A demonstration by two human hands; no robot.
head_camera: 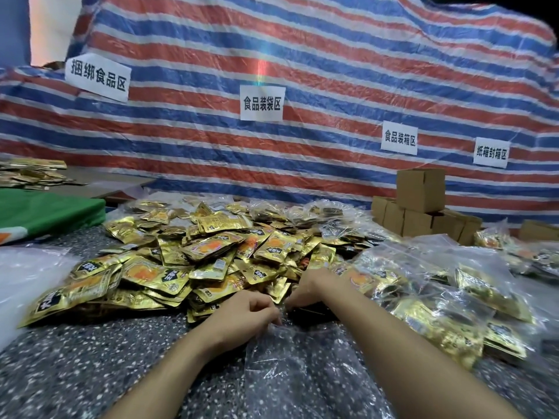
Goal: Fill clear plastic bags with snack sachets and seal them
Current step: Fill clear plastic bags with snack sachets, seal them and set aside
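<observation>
A large heap of gold snack sachets [211,255] covers the middle of the speckled table [75,367]. An empty clear plastic bag [296,367] lies flat in front of me between my forearms. My left hand [248,309] pinches the bag's far edge with curled fingers. My right hand [305,290] grips the same edge a little to the right, at the foot of the heap; its fingertips are partly hidden among the sachets.
Filled clear bags of sachets [447,300] pile up on the right. Small cardboard boxes [420,204] stand at the back right. A green sheet [45,216] and more sachets [30,173] lie at the left. A striped tarp with paper signs [262,103] hangs behind.
</observation>
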